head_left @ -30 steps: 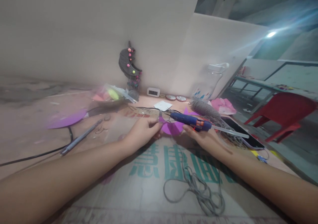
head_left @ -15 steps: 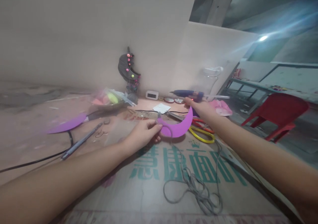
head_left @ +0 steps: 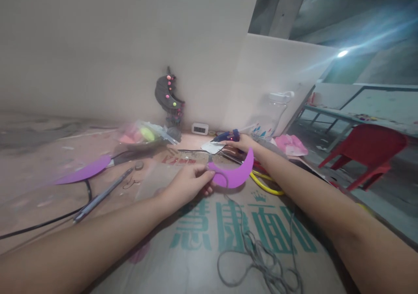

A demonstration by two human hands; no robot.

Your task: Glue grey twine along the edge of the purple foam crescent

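Note:
Between the thumb and fingers of my left hand (head_left: 196, 180) is a purple crescent-shaped cutout (head_left: 235, 175), its tips pointing up. A grey cord (head_left: 261, 259) loops over the cutout near my fingertips and trails down into a loose tangle on the cardboard. Farther back, my right hand (head_left: 243, 142) is closed on a blue glue gun (head_left: 227, 136), whose nozzle points left over a small white paper (head_left: 212, 147). Scissors with yellow and red handles (head_left: 266, 185) lie partly hidden below my right forearm.
A dark crescent ornament with coloured beads (head_left: 170, 96) stands against the wall. Near it are a bag of bright pieces (head_left: 139, 133), a small digital clock (head_left: 200, 129) and a clear bottle (head_left: 274, 111). A pen (head_left: 102, 196) and another purple piece (head_left: 86, 171) lie left. A red chair (head_left: 369, 155) stands right.
My right hand has moved the glue gun left and down, from near the bottle to over the white paper. My left hand still holds the purple crescent in about the same place.

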